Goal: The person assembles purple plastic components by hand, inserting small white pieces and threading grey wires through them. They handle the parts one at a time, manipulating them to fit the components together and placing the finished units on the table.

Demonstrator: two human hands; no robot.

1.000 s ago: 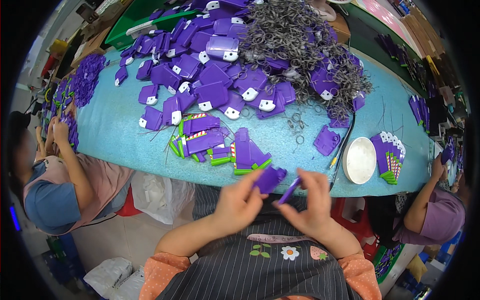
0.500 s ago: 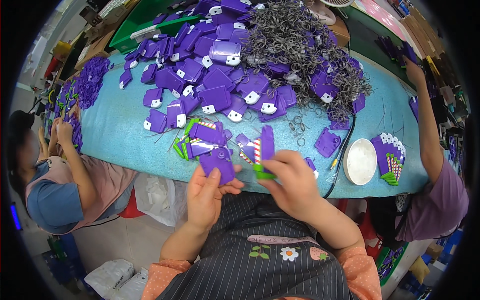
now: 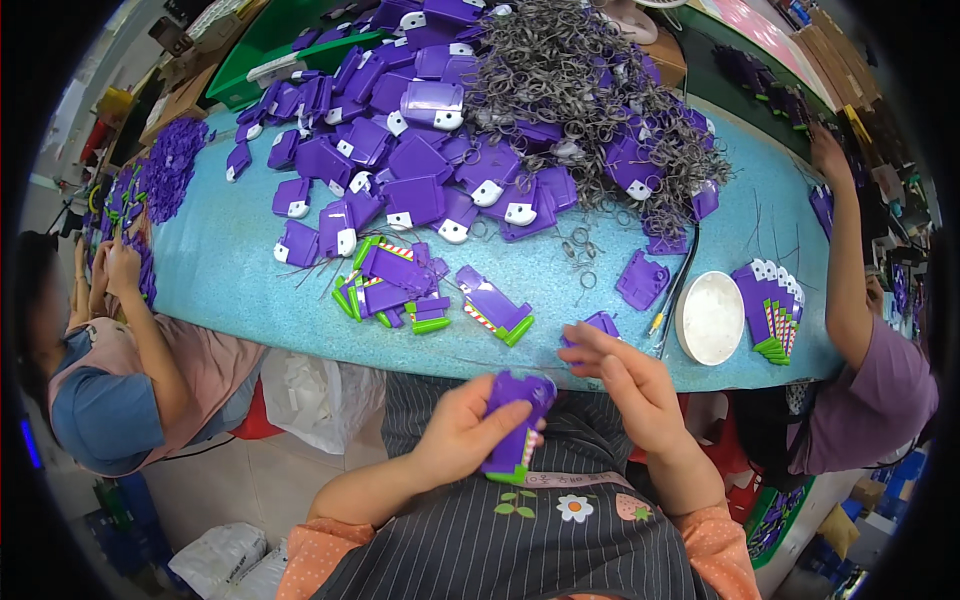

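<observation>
My left hand (image 3: pixel 462 432) is closed around a purple plastic part (image 3: pixel 518 402), held low in front of my apron. That part has a green end and a red-and-white striped edge at its bottom. My right hand (image 3: pixel 640 395) is open with fingers stretched, beside a small purple piece (image 3: pixel 603 324) at the table's near edge; whether the fingertips touch it I cannot tell. Ahead on the table lies a purple piece with a green end (image 3: pixel 492 300) and a striped side. To its left is a small heap of similar green-ended pieces (image 3: pixel 385 275).
Purple parts with white corners (image 3: pixel 415 200) pile up at the back, next to a tangle of grey metal rings (image 3: pixel 570 90). A white oval dish (image 3: pixel 711 318) stands right of a black cable (image 3: pixel 692 250), beside fanned-out finished-looking pieces (image 3: pixel 770 310). Co-workers sit at both sides.
Both hands have drawn back toward my apron. The green-ended striped piece that was in my right hand is now with the purple part in my left hand; my right hand has opened.
</observation>
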